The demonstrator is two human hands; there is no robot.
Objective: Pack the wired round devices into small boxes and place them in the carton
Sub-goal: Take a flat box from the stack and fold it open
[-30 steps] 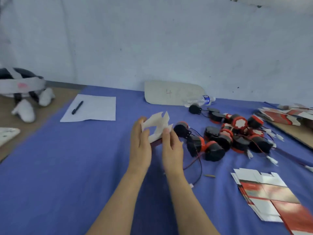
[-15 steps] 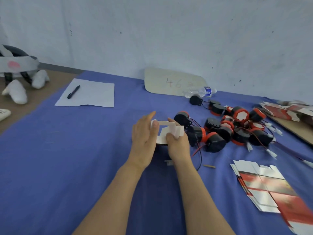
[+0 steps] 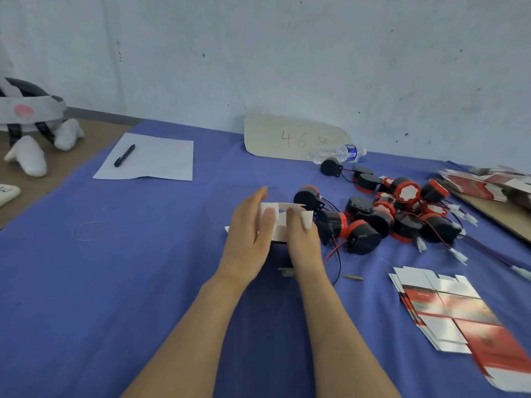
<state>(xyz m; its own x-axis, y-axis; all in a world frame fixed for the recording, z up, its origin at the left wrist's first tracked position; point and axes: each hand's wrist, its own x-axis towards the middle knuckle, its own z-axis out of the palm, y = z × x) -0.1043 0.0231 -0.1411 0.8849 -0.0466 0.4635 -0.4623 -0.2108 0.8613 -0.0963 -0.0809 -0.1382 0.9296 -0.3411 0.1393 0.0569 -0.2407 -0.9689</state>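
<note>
Head view: a table under a blue cloth (image 3: 115, 254), seen from above the person's forearms.
Small box (image 3: 280, 225): white card, partly folded with its flaps loose — held just above the cloth at the middle of the table, between the two hands.
Left hand (image 3: 247, 234): fingers nearly straight along the box's left side, thumb pressed onto a white flap, so the card is pinched between thumb and fingers.
Right hand (image 3: 304, 242): fingers curled over the box's right flap, gripping it.
Round devices (image 3: 402, 214): a heap of black and red units with red and black wires and white plugs, just right of the hands; the nearest one is just beside the box.
Flat box blanks (image 3: 448, 308): a fanned stack, white and red, near right.
Second stack (image 3: 488, 182): more blanks at the far right edge.
Sheet of paper (image 3: 155, 159): far left on the cloth — a pen (image 3: 124, 155) lies on it.
Cardboard sign (image 3: 287, 137): against the wall, marked "46".
Water bottle (image 3: 336, 153): lying on its side in front of the sign.
</note>
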